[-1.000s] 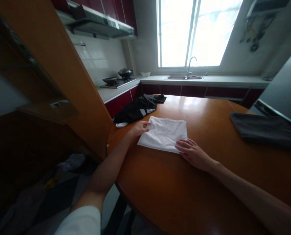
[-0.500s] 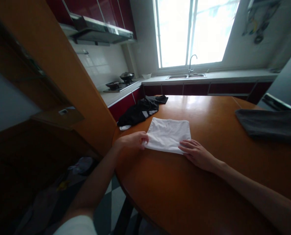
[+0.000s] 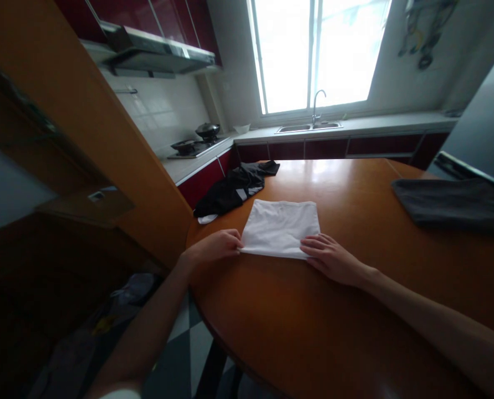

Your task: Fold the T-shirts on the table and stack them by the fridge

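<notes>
A white folded cloth (image 3: 279,224), perhaps a garment, lies flat on the brown wooden table (image 3: 296,321). Its near left corner is pinched between the fingers of my left hand (image 3: 219,244). On the near right corner my right hand (image 3: 332,257) rests flat, palm down, with its fingers extended over the fabric. A few soft wrinkles run across the cloth near my right fingertips.
A crumpled black garment (image 3: 234,191) with white stripes lies at the table's left edge. On the right is a folded dark grey cloth (image 3: 454,202). Behind the table are a counter with a sink (image 3: 309,128) and a stove with a lidded pan (image 3: 207,131).
My left fingers have closed on the near left corner and drawn it slightly outward, so the cloth's left side looks straighter. My right hand stays on the cloth. The view has shifted a little.
</notes>
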Demonstrator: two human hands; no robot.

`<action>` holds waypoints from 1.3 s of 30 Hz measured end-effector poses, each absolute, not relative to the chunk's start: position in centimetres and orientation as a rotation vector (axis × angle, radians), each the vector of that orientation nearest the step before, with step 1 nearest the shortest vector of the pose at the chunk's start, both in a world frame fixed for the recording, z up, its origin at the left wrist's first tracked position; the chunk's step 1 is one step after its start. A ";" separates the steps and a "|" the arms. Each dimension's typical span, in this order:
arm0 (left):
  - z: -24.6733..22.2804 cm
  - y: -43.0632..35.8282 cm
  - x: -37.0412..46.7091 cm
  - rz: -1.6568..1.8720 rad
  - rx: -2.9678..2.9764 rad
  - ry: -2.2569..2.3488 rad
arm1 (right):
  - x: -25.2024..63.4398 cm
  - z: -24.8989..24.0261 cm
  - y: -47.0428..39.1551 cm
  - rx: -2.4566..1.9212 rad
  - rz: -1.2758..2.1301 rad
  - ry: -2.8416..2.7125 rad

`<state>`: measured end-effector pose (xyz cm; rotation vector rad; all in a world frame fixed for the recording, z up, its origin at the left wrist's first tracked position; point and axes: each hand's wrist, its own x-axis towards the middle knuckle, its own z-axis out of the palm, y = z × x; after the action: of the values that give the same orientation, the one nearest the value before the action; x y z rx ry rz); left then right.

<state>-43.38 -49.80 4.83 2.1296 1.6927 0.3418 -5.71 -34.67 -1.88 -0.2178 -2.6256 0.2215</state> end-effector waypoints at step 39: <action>-1.7 -34.6 -36.0 0.333 2.231 2.076 | -17.4 -1.5 -27.5 -1.155 0.302 -2.693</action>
<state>-36.01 -34.65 -1.70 2.2307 2.0763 0.3327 -17.35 -27.50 -1.46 -1.1548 -2.6932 0.3017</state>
